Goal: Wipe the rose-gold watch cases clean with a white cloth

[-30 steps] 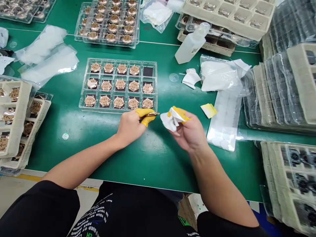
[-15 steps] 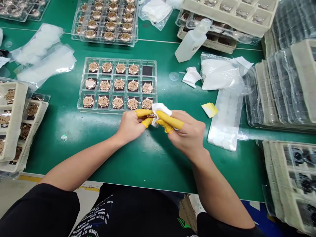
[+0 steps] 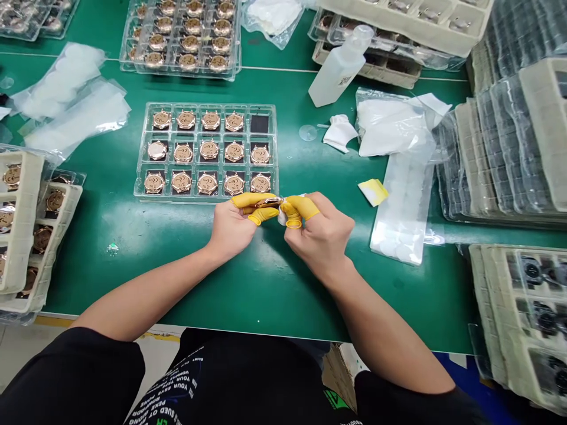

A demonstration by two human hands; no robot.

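My left hand (image 3: 234, 224), with yellow finger cots on thumb and forefinger, pinches a rose-gold watch case (image 3: 267, 202) edge-on. My right hand (image 3: 319, 235), also in yellow cots, meets it and presses a small white cloth (image 3: 280, 216) against the case; most of the cloth is hidden under the fingers. Both hands hover over the green table just in front of a clear tray (image 3: 206, 152) filled with rose-gold watch cases in rows, with one dark pocket at its top right corner bare.
A second clear tray of cases (image 3: 182, 35) lies further back. A white squeeze bottle (image 3: 337, 66), white wipes (image 3: 390, 125) and a yellow scrap (image 3: 372, 191) lie to the right. Stacked beige and clear trays (image 3: 509, 147) line the right edge; beige trays with cases (image 3: 26, 224) stand left.
My right hand has come left with the cloth and closed onto the watch case held by my left hand. The cloth, plainly visible before, is now mostly tucked under the fingers.
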